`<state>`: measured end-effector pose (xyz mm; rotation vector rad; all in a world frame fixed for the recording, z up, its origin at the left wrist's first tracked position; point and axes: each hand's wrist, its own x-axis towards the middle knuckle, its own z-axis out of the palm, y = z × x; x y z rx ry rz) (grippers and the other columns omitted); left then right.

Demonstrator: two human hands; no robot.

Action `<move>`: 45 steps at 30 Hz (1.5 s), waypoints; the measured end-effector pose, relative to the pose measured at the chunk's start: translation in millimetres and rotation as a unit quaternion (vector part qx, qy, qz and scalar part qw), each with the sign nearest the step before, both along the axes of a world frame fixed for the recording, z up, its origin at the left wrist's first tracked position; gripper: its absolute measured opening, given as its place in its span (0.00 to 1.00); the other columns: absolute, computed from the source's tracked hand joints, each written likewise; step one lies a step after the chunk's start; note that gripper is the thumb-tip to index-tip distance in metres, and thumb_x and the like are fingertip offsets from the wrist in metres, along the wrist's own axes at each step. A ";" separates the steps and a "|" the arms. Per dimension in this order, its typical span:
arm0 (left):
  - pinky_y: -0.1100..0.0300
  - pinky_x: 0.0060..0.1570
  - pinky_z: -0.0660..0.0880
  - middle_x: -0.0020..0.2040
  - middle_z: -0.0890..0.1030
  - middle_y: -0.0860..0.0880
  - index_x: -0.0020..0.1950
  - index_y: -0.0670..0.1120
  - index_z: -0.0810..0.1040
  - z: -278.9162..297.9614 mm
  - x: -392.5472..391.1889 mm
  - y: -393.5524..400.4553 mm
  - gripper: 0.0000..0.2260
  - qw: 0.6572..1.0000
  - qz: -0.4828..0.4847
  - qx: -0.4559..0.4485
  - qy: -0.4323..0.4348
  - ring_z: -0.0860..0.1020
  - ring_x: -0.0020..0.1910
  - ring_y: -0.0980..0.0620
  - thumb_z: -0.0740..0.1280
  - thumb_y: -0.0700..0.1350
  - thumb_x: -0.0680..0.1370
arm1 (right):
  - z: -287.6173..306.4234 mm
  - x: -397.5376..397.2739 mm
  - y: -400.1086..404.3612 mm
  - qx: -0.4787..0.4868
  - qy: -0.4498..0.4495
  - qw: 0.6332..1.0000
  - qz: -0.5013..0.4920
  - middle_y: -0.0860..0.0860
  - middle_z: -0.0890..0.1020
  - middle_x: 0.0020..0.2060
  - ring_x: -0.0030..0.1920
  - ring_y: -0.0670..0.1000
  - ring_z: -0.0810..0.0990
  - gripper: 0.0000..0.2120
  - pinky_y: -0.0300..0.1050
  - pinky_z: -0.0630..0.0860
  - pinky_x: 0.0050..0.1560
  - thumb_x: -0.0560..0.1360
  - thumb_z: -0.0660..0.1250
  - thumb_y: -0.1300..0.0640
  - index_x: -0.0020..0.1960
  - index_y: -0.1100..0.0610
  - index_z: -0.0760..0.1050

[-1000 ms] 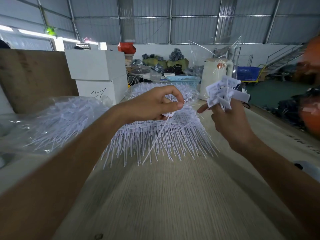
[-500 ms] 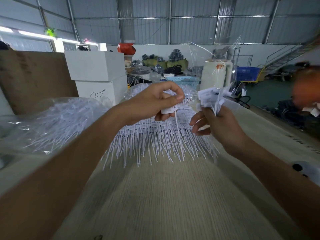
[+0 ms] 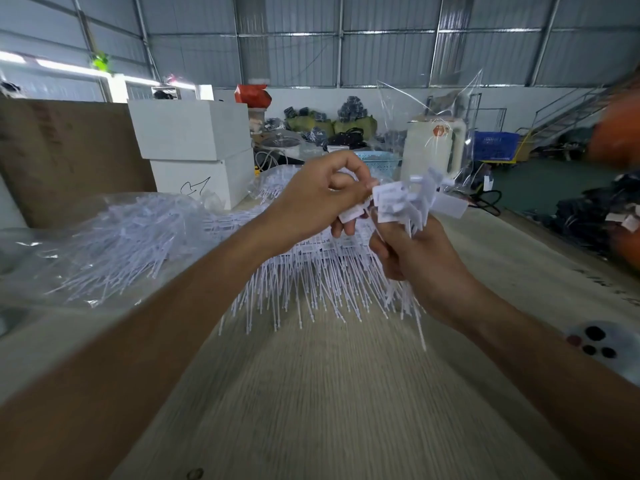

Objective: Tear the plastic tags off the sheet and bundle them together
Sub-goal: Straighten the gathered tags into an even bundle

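Pinching one loose tag (image 3: 350, 214) in your left hand (image 3: 320, 199), you bring it against the bundle (image 3: 410, 199) your right hand (image 3: 412, 258) grips, above the sheet (image 3: 311, 268) on the surface (image 3: 311, 393).

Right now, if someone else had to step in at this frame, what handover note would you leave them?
Left hand: pinches one loose tag and brings it up against the bundle.
Right hand: grips the bundle of torn-off tags, heads fanned above the fist, tails hanging below.
Tag sheets: lie on the table just beyond the hands, many tags not yet torn off. A clear bag of more tags lies to the left.
Done: a handful torn off and gathered.
Left: add this tag to the bundle, keep tearing, then bundle them together.
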<state>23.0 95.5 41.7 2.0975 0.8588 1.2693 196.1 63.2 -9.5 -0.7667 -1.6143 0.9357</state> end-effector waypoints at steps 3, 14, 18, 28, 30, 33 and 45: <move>0.59 0.26 0.75 0.41 0.83 0.43 0.52 0.43 0.77 2.2 2.8 -0.6 0.07 0.999 0.004 0.025 -0.040 0.81 0.31 0.48 0.70 0.46 0.80 | 3.2 -3.7 -4.6 0.017 0.012 0.999 0.031 0.43 0.71 0.28 0.26 0.45 0.60 0.07 0.39 0.60 0.26 0.81 0.68 0.55 0.45 0.48 0.80; 0.46 0.63 0.78 0.59 0.83 0.46 0.67 0.45 0.72 -27.8 12.6 -7.6 0.19 0.951 -0.117 -0.199 0.207 0.83 0.58 0.48 0.67 0.54 0.80 | 14.9 3.7 1.0 -0.035 0.222 0.973 -0.057 0.46 0.70 0.25 0.22 0.43 0.67 0.08 0.37 0.65 0.22 0.78 0.69 0.65 0.45 0.55 0.74; 0.46 0.65 0.75 0.57 0.82 0.36 0.60 0.37 0.79 -55.6 37.1 -10.9 0.16 0.920 -0.155 -0.168 0.319 0.80 0.52 0.52 0.68 0.49 0.81 | 3.3 7.6 12.9 -0.056 0.195 0.975 -0.093 0.45 0.66 0.22 0.20 0.44 0.62 0.08 0.35 0.58 0.23 0.79 0.68 0.66 0.45 0.55 0.76; 0.49 0.49 0.77 0.49 0.82 0.37 0.53 0.34 0.81 -102.9 63.5 -28.5 0.10 0.977 0.005 -0.007 0.214 0.80 0.49 0.43 0.67 0.41 0.80 | -14.1 -2.0 10.1 -0.025 0.050 0.992 -0.114 0.45 0.69 0.22 0.24 0.45 0.66 0.09 0.37 0.65 0.26 0.80 0.68 0.56 0.41 0.53 0.80; 0.47 0.47 0.77 0.51 0.82 0.35 0.55 0.35 0.80 -114.1 59.6 -33.0 0.13 0.981 0.035 0.002 0.191 0.80 0.49 0.40 0.63 0.43 0.78 | -19.5 -10.4 6.6 0.011 -0.008 0.989 -0.146 0.45 0.73 0.22 0.25 0.42 0.69 0.18 0.35 0.67 0.29 0.79 0.70 0.54 0.30 0.49 0.75; 0.51 0.42 0.77 0.48 0.84 0.39 0.53 0.37 0.82 -125.0 51.1 -37.8 0.18 0.987 0.054 -0.013 0.148 0.81 0.46 0.44 0.59 0.44 0.72 | -28.3 -23.0 1.7 0.054 -0.050 0.985 -0.153 0.43 0.72 0.23 0.26 0.40 0.69 0.21 0.35 0.65 0.31 0.78 0.71 0.56 0.27 0.48 0.71; 0.58 0.64 0.73 0.60 0.79 0.47 0.67 0.43 0.77 -120.1 16.9 -35.0 0.16 0.977 0.058 -0.054 0.197 0.75 0.65 0.50 0.64 0.44 0.80 | -50.3 -20.4 -4.7 -0.018 -0.129 0.991 0.011 0.54 0.85 0.44 0.48 0.47 0.83 0.14 0.41 0.77 0.53 0.85 0.59 0.53 0.50 0.57 0.82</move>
